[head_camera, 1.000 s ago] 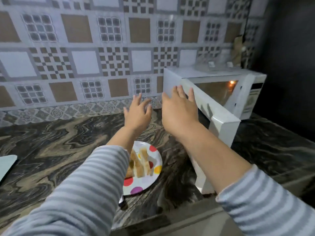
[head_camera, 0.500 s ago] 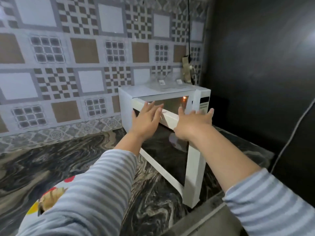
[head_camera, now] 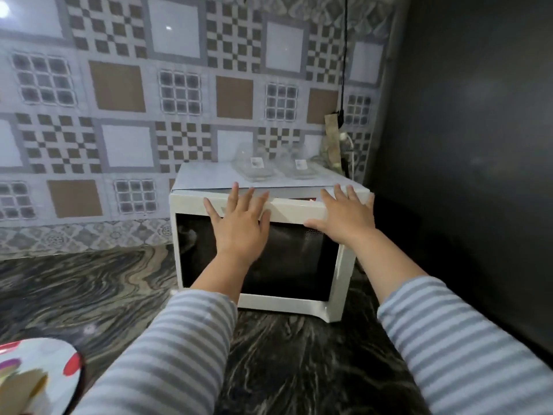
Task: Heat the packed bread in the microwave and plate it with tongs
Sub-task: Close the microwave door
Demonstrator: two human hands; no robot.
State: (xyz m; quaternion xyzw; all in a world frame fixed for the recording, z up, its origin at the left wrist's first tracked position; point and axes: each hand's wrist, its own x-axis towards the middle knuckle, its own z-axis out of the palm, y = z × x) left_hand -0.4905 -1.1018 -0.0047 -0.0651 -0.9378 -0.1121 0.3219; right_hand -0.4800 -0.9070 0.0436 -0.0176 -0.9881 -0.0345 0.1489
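We see the white microwave [head_camera: 263,253] standing on the dark, marble-veined table [head_camera: 89,289], its long axis running side to side along the patterned tile wall [head_camera: 119,94] and its dark glass door facing us. The door is not quite flush: its right edge stands a little out from the body, and a small red glow shows in the gap above its top edge. Our left hand [head_camera: 239,226] lies flat on the upper part of the door, fingers straight and spread, holding nothing. Our right hand [head_camera: 344,217] lies flat on the door's upper right corner, fingers likewise straight and spread, holding nothing. Both forearms come out of grey-and-white striped sleeves [head_camera: 167,354]. On the microwave's smooth top lie two clear plastic containers [head_camera: 275,169] with small labels. Well to the left of the microwave and nearer to us, a white paper plate [head_camera: 59,363] with coloured dots sits on the table, with pale brown bread [head_camera: 27,387] on it, blurred at the frame edge.
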